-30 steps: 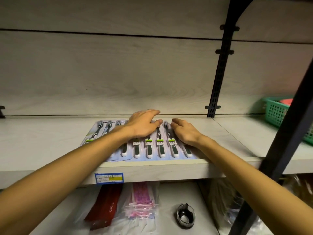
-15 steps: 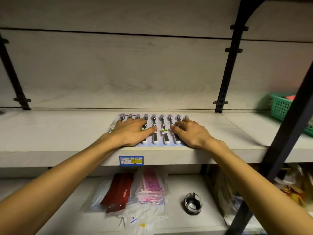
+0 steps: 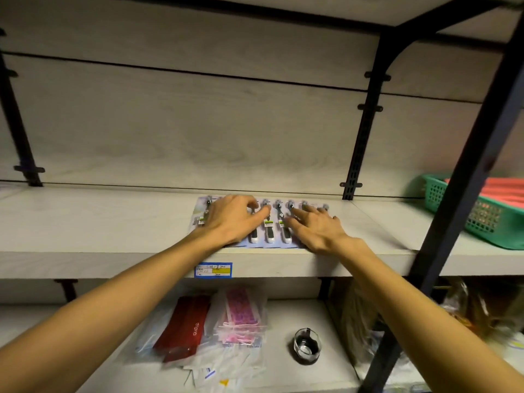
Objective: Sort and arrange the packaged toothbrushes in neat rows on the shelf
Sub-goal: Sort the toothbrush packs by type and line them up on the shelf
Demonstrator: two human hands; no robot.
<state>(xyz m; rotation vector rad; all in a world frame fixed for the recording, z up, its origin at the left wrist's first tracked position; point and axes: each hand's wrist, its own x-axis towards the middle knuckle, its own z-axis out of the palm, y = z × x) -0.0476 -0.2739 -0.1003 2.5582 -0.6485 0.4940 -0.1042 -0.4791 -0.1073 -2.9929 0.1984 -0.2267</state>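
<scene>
- Toothbrushes (image 3: pixel 269 228) in blister packs lie flat in one row, side by side, on the pale wooden shelf (image 3: pixel 99 222), handles toward its front edge, heads toward the back wall.
- Packs touch or overlap at the sides; exact count cannot be told, since both hands cover part of the row.
- Left hand (image 3: pixel 231 219) rests palm down on the left part of the row, fingers loosely bent, tips on the packs; nothing is gripped.
- Right hand (image 3: pixel 316 229) rests palm down on the right part of the row, fingers spread and nearly straight, pressing the packs; nothing is gripped.
- Three white-and-dark handles show between the two hands.
- One more pack edge shows to the left of the left hand.
- Blue-bordered price label (image 3: pixel 213 270) sits on the shelf's front edge, just below the row.
- Green plastic basket (image 3: pixel 470 214) stands on the same shelf, far right, well apart from the row, with something red inside.
- Black metal upright (image 3: pixel 360 143) runs up the back wall behind the row's right end; a thicker black post (image 3: pixel 453 211) crosses the view at right.
- Lower shelf holds a red packet (image 3: pixel 184 327), a pink patterned packet (image 3: pixel 241 316) beside it, loose clear bags under both, and a small glass jar (image 3: pixel 307 346) to their right.
</scene>
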